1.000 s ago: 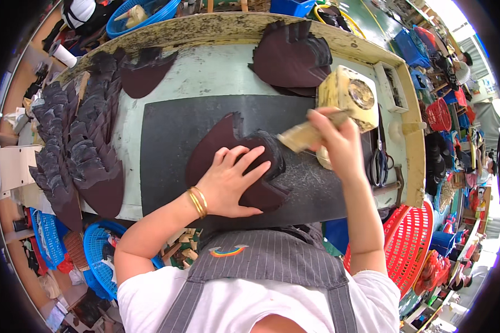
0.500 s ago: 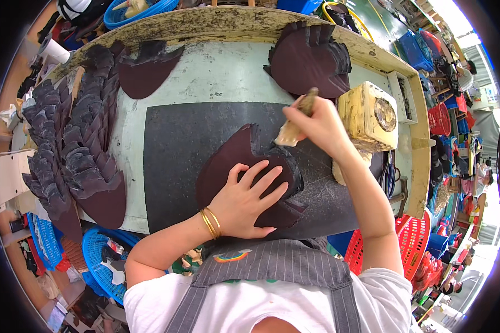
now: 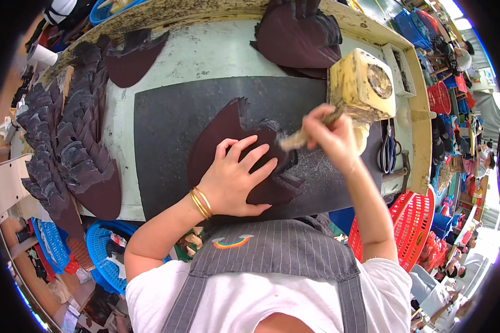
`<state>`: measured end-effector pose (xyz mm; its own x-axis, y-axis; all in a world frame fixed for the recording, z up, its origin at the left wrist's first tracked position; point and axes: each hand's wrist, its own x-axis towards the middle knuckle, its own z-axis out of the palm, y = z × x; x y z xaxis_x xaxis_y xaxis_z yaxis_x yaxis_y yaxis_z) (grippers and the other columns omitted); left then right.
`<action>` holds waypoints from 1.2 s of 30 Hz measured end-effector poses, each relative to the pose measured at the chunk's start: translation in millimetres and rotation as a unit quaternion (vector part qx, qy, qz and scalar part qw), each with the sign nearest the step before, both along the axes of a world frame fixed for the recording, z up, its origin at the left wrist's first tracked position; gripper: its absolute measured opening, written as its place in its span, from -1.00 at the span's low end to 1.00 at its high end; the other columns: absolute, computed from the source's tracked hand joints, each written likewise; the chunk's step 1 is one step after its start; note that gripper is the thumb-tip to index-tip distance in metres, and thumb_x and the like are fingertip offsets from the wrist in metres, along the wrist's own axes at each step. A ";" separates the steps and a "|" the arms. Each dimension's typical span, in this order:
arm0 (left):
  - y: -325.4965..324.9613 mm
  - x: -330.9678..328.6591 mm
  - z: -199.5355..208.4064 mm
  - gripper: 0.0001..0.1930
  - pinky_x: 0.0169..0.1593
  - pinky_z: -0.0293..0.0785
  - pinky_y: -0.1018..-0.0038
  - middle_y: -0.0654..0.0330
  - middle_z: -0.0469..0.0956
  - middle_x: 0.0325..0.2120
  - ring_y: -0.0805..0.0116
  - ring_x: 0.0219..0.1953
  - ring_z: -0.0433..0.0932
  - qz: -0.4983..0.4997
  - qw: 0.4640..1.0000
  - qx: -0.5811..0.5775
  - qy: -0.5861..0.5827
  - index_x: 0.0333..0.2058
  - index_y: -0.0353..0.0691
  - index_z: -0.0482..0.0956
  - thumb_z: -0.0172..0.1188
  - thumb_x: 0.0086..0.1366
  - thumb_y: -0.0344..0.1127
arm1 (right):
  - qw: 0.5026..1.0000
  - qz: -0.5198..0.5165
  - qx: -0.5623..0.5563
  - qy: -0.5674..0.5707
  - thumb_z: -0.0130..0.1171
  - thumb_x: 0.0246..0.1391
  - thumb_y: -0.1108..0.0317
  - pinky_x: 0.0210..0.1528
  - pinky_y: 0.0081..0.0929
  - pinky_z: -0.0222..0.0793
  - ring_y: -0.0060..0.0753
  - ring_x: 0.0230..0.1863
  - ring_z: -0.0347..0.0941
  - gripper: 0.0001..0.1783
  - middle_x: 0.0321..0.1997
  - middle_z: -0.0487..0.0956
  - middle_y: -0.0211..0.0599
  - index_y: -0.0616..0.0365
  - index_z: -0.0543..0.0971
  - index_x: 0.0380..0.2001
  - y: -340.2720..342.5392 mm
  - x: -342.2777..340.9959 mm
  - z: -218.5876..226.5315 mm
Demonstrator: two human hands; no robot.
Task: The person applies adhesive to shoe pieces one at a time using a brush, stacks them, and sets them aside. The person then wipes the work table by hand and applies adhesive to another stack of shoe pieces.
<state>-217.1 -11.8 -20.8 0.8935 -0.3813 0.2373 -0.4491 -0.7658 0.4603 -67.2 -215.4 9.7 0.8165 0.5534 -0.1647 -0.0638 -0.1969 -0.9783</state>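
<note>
Dark maroon cut pieces point(image 3: 216, 133) lie in a small fanned stack on a black mat point(image 3: 161, 139). My left hand point(image 3: 236, 177) presses flat on that stack, fingers spread. In my right hand point(image 3: 333, 133) is a brush point(image 3: 301, 140), gripped by its handle. Its pale bristles reach the stack's notched right edge, where a wet-looking smear shows. Just beyond my right hand stands a stained yellowish container point(image 3: 366, 83) with a round opening on its side.
Overlapping maroon pieces point(image 3: 94, 166) run in rows along the left of the bench point(image 3: 125, 122). Another stack point(image 3: 297, 39) lies at the far side. Scissors point(image 3: 387, 150) rest by the right rim. A red basket point(image 3: 411, 227) and a blue basket point(image 3: 103, 250) stand below the near edge.
My right hand has brought the brush down and nearer along the notched edge, tilting it flatter. My left hand stays on the stack. The whole view has shifted slightly.
</note>
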 end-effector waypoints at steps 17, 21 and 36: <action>-8.9 -11.3 4.1 -0.17 0.29 0.06 -0.01 0.01 0.29 0.19 -0.04 0.30 0.17 0.000 1.000 0.014 0.012 0.13 -0.13 0.45 0.40 -0.16 0.08 | 0.993 -0.106 -0.012 -0.042 0.24 0.17 0.36 -0.57 -0.69 0.35 -0.67 -0.57 0.47 -0.83 -0.49 0.57 -0.41 0.27 0.55 -0.34 -70.2 -47.6 9.4; -4.2 -19.9 15.6 -0.14 0.33 -0.04 -0.02 0.09 0.25 0.28 -0.01 0.32 0.16 0.023 0.996 0.066 0.047 0.20 -0.08 0.41 0.39 -0.16 0.01 | 0.949 -0.257 -0.061 -0.170 0.26 0.17 0.33 -0.53 -0.71 0.35 -0.67 -0.56 0.46 -0.82 -0.50 0.59 -0.41 0.25 0.58 -0.32 -104.4 -16.4 29.9; 2.5 -27.4 -7.5 -0.35 0.29 0.13 -0.06 0.17 0.49 0.01 0.09 0.13 0.37 0.044 0.997 -0.035 -0.048 -0.04 -0.15 0.59 0.41 -0.11 0.07 | 0.992 0.052 -0.103 -0.056 0.24 0.15 0.27 -0.55 -0.64 0.35 -0.65 -0.61 0.45 -0.73 -0.59 0.56 -0.38 0.31 0.56 -0.43 34.3 4.9 21.8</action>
